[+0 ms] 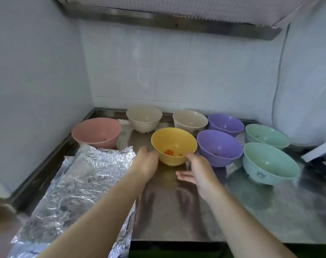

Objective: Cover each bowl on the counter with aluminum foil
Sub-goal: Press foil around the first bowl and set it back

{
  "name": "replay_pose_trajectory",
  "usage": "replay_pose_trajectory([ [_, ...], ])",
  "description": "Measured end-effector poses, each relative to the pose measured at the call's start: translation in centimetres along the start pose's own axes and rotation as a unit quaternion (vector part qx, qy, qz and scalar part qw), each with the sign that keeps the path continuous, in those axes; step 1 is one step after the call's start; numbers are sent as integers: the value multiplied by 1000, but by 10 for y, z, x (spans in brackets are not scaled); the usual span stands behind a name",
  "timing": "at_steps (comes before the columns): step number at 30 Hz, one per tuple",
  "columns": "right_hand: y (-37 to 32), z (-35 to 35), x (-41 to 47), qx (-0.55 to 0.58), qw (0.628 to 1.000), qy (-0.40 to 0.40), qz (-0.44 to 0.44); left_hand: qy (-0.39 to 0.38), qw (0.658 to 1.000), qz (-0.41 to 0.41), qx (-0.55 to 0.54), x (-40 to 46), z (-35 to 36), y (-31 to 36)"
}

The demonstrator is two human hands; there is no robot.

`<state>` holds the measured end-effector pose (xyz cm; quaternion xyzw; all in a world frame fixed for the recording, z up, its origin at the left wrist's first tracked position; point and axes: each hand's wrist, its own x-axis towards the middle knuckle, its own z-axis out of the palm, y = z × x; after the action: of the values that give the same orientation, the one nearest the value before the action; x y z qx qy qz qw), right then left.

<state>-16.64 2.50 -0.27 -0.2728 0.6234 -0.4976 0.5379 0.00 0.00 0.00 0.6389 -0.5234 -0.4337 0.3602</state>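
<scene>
Left hand (pixel 146 161) fingers grip yellow bowl (pixel 174 146) left wall; right hand (pixel 197 171) fingers open, touching its right side; foil (pixel 80 175) left of bowl on worktop (pixel 177 211).

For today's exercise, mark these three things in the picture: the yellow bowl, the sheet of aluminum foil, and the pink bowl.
yellow bowl (pixel 174 144), head view, on its inner wall.
sheet of aluminum foil (pixel 78 185), head view, on its crinkled middle.
pink bowl (pixel 96 131), head view, on its inner wall.

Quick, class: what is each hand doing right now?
Left hand: against the left side of the yellow bowl; whether it grips cannot be told.
Right hand: open, fingers spread, beside the bowl's right side.
</scene>
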Motion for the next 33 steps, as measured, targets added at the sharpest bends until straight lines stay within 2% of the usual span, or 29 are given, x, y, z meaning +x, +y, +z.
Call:
replay_pose_trajectory([
  [6, 2, 10, 13, 21, 999, -18, -27, -2, 989, -42, -140, 6, 11, 12],
  [13, 10, -5, -6, -1, 998, -16, -68, 23, 990, -23, -139, -26, 6, 10],
  [18, 33, -30, -39, -26, 996, -22, -82, -6, 983, -61, -173, -74, -3, -4],
  [24, 38, -35, -58, -13, 997, -49, -59, -19, 981, -69, -180, -95, -3, -22],
  [26, 38, -34, -63, -11, 998, -31, -53, -23, 984, -55, -167, -101, -6, -26],
  [28, 41, -35, -71, -30, 997, 22, -71, -12, 989, -28, -146, -109, -14, -26],
  [31, 48, -34, -92, -94, 980, 104, -139, 36, 993, 13, -111, -118, -32, -25],
  [33, 57, -29, -107, -152, 966, 107, -182, 62, 989, 32, -130, -120, -46, -26],
])
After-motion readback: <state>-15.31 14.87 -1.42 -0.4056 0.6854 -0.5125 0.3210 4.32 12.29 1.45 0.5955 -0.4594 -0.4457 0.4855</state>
